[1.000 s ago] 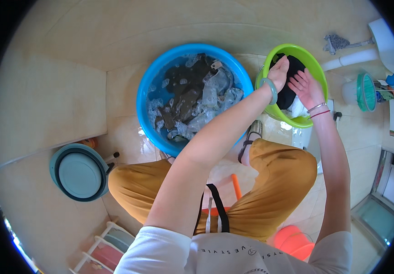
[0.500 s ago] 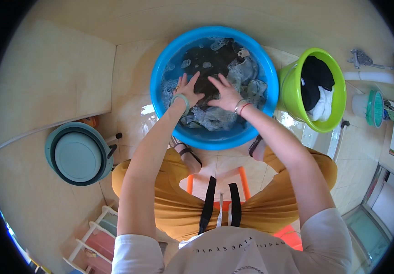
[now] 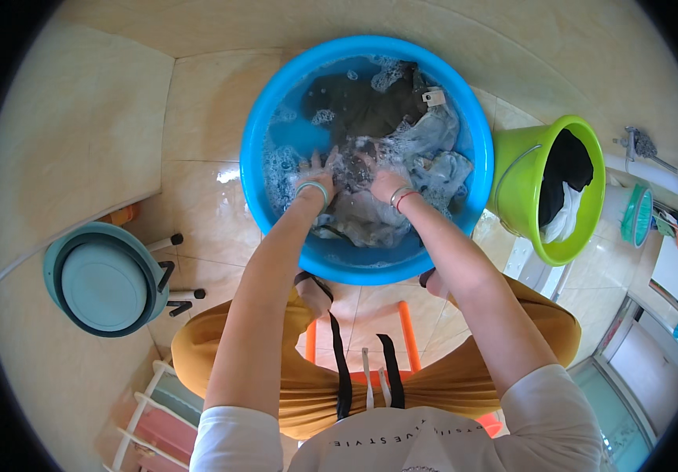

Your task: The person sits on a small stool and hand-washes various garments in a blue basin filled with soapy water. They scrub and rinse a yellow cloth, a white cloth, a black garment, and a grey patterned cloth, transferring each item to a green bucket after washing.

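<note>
Nearest, between the ochre trousers (image 3: 221, 334), stand the orange legs of a stool (image 3: 408, 338). At near left is a white rack (image 3: 136, 414); what it holds is only partly in view. A little farther, by the left wall, is a grey-green basin (image 3: 60, 263) with its round, paler base showing.

In the middle stands the large blue basin (image 3: 254, 157), part-filled with soapy water (image 3: 300, 141). Pale, wet clothes (image 3: 435, 130) fill its near middle and right side, and a dark garment (image 3: 362, 106) lies in the water toward the far side. A small white tag (image 3: 433, 97) shows on the clothes at far right. Foam gathers on the left.

Both bare forearms reach in from the near side and converge over the basin. The left hand (image 3: 319, 175), with a pale green bangle, is at the water, its fingers spread and pointing to the far side, gripping nothing visible. Just right of it, the right hand (image 3: 384, 182) reaches among the pale clothes; splashing water hides its fingertips, so I cannot tell whether it grips any.

Right of the basin, a lime-green bucket (image 3: 516, 149) holds black cloth (image 3: 571, 161) and white cloth (image 3: 565, 216). Beyond it, at far right, is a small bin with a green liner (image 3: 641, 212).
</note>
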### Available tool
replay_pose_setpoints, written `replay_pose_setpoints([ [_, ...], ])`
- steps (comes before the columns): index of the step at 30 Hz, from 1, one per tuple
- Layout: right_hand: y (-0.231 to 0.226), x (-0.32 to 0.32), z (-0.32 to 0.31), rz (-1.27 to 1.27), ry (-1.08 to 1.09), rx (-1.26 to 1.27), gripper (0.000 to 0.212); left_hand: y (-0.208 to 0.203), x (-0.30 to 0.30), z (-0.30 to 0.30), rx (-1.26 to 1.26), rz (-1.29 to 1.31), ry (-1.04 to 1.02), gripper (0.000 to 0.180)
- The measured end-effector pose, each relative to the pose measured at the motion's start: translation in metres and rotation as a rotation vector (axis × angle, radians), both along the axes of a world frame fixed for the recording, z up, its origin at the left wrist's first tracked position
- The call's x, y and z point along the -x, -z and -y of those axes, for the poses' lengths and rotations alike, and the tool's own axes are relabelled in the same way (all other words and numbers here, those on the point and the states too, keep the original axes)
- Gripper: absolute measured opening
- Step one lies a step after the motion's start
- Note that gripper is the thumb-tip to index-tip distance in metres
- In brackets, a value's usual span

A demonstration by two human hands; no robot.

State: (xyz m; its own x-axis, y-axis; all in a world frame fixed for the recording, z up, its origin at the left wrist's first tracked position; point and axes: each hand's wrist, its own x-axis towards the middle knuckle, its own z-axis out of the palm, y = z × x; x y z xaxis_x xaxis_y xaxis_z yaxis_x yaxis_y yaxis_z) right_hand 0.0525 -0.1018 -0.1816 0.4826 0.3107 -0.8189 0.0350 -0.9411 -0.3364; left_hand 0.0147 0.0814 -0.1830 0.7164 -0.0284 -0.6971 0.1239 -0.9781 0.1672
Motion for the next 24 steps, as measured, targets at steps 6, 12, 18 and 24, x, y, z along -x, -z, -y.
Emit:
replay_pose_setpoints([
  [6, -0.028, -0.004, 0.03, 0.365, 0.08, -0.101, 0.064, -0.011, -0.003, -0.008, 0.047, -0.096, -0.056, 0.081],
  [12, -0.011, -0.005, 0.049, 0.468, 0.507, -0.344, 0.041, -0.079, -0.015, -0.009, 0.304, 0.143, -0.38, 0.052],
  [18, -0.03, -0.004, 0.057, -0.148, 1.156, -0.59, 0.063, -0.156, -0.027, 0.013, 0.609, 0.364, -0.508, 0.04],
  [24, -0.081, -0.011, 0.059, -0.672, 1.382, -0.898, 0.105, -0.244, -0.006, 0.053, 0.928, 0.583, -0.436, 0.035],
])
